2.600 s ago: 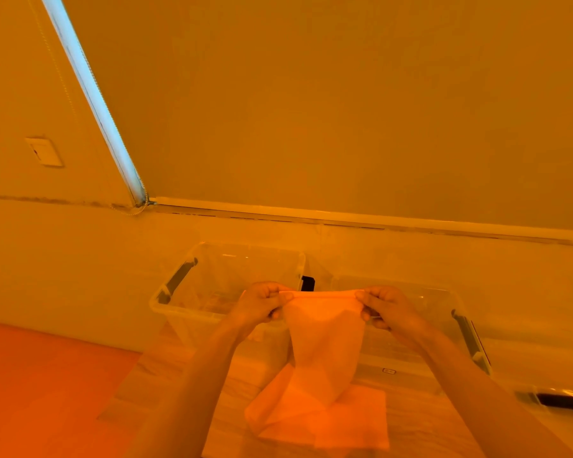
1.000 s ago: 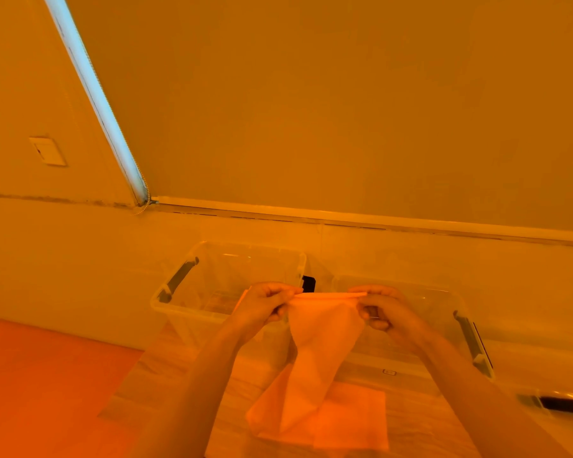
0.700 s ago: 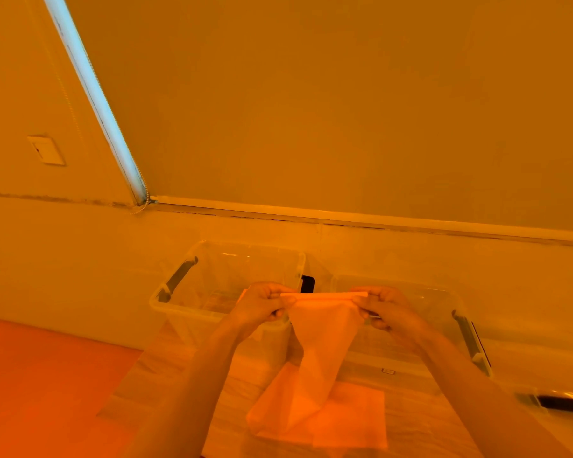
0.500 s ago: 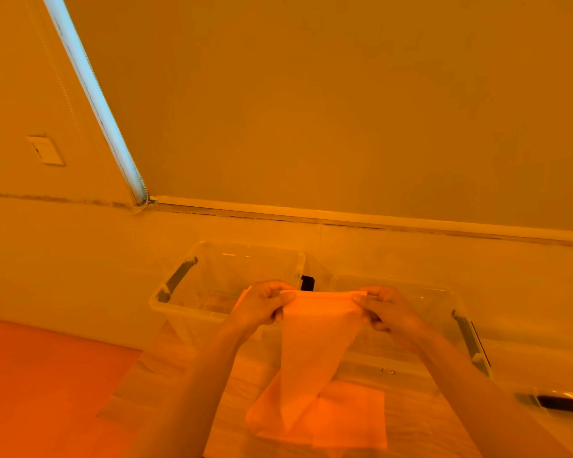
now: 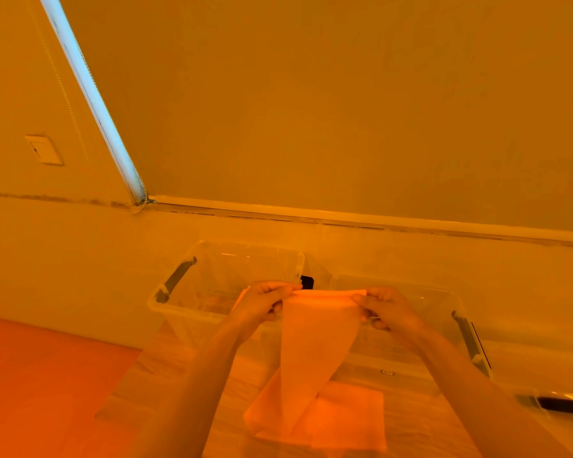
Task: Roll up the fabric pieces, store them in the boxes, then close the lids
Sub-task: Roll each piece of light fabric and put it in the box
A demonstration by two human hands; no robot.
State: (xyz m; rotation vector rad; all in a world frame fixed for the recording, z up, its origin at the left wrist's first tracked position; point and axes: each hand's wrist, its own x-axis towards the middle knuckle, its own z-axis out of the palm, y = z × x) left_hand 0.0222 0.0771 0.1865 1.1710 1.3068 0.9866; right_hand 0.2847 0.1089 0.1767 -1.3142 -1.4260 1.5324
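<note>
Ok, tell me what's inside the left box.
Through the clear left box, something flat lies on its bottom, too blurred to name. The left hand and fabric cover its right part.

left hand + right hand: pinch fabric piece top edge | two clear boxes behind, lidless

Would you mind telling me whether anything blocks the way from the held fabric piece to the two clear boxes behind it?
Nothing visible does. Left hand and right hand pinch the fabric piece just in front of the left box and right box; both are open-topped.
</note>
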